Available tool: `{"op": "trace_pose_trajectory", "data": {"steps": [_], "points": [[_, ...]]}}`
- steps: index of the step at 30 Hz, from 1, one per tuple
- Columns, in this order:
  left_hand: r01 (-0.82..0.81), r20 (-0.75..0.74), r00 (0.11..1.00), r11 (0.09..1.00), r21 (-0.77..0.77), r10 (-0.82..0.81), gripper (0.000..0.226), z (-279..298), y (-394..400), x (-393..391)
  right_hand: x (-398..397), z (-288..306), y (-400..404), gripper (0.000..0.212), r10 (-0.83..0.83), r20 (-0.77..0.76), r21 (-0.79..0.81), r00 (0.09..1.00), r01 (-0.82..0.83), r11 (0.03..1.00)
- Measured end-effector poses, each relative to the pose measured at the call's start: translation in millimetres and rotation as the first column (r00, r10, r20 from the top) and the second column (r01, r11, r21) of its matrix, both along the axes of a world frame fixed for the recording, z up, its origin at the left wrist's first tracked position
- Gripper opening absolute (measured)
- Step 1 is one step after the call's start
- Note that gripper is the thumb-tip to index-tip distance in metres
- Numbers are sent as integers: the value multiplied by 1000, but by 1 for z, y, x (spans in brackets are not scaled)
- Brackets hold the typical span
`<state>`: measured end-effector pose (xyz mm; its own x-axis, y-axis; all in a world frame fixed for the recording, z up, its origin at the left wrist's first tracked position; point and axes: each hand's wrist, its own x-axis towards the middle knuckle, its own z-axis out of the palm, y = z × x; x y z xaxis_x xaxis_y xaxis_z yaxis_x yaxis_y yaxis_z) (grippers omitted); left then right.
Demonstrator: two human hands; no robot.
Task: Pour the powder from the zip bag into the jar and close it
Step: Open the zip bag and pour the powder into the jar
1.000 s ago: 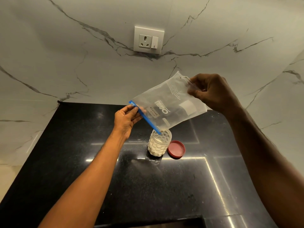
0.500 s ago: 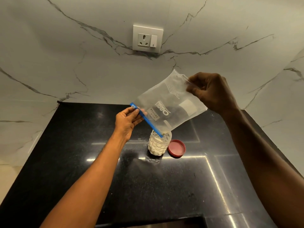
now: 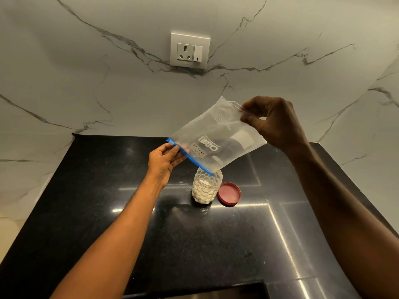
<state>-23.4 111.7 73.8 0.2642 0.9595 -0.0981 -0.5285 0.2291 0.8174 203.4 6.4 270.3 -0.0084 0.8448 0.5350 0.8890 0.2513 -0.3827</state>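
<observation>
A clear zip bag (image 3: 218,137) with a blue zip strip hangs upside down and tilted over the jar. Its lower zip corner sits at the jar's mouth. My left hand (image 3: 165,160) pinches the upper end of the blue strip. My right hand (image 3: 274,121) pinches the bag's raised bottom edge between thumb and fingers. The clear dimpled jar (image 3: 206,187) stands upright on the black counter (image 3: 108,201), mostly full of white powder. Its red lid (image 3: 229,194) lies flat on the counter, right beside the jar. The bag looks nearly empty.
A white marble wall rises behind the counter, with a socket and switch plate (image 3: 190,50) high in the middle. The wall also bounds the counter on the right. A dark recess (image 3: 194,291) shows at the counter's near edge.
My right hand has loosened from a fuller grip to a fingertip pinch on the bag's bottom edge. The bag and my left hand have barely moved.
</observation>
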Motion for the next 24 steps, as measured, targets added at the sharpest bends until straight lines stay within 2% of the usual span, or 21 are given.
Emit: {"op": "trace_pose_trajectory", "data": {"steps": [24], "points": [[-31,-23,999,999,-13,31,18,-6,-3,2,1,-2,-3,20,11,-45,26,999,-10,1000]]}}
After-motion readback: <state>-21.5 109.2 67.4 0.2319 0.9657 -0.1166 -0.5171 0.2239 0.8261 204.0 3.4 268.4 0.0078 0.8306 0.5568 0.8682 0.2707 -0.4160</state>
